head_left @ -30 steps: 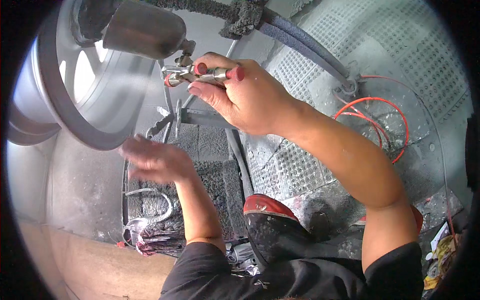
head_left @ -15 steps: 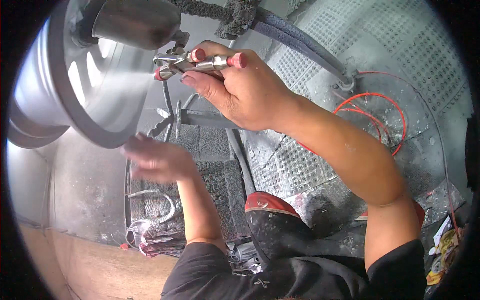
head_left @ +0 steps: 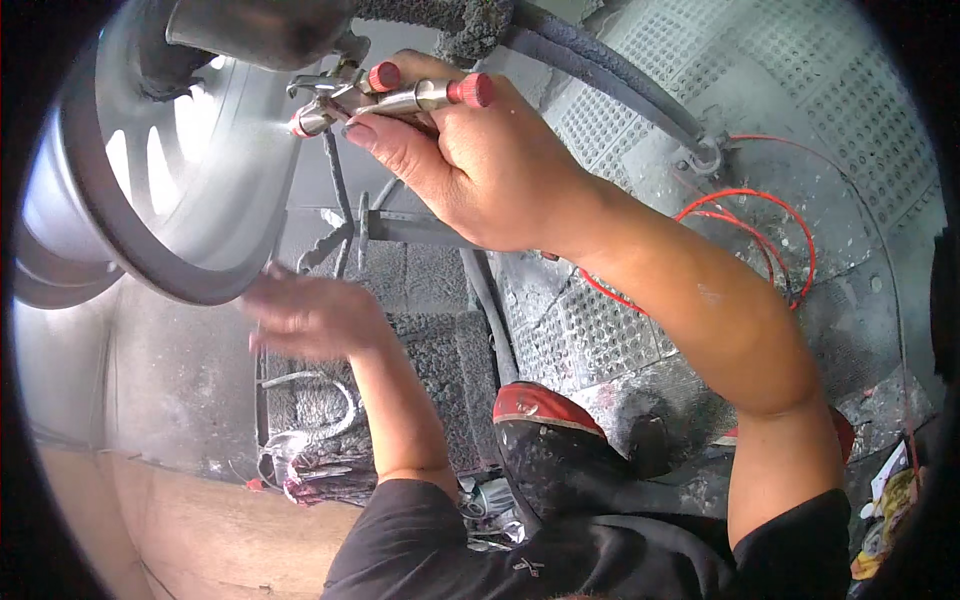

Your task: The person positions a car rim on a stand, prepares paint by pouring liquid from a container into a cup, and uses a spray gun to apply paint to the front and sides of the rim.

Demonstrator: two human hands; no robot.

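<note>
My right hand (head_left: 480,170) is closed around a metal spray gun (head_left: 370,100) with red knobs and a metal cup (head_left: 255,27) on top. A pale mist comes from its red-ringed nozzle toward a silver wheel rim (head_left: 165,275), which hangs at the left around a dark mount. Below the rim, my left hand (head_left: 310,318) is motion-blurred, fingers extended and apart near the lower edge of the wheel; whether they touch it I cannot tell.
A paint-crusted stand (head_left: 600,75) crosses the top toward the perforated floor. A coiled orange hose (head_left: 810,250) lies at right. Crusted mats (head_left: 385,390), crumpled wrapping (head_left: 310,475), my red-and-black shoe (head_left: 540,420) and yellow rags (head_left: 875,540) are lower in view.
My right hand and the spray gun have moved up and slightly left. Mist now shows at the nozzle, unlike a second ago. My left hand stays near the rim's edge, blurred.
</note>
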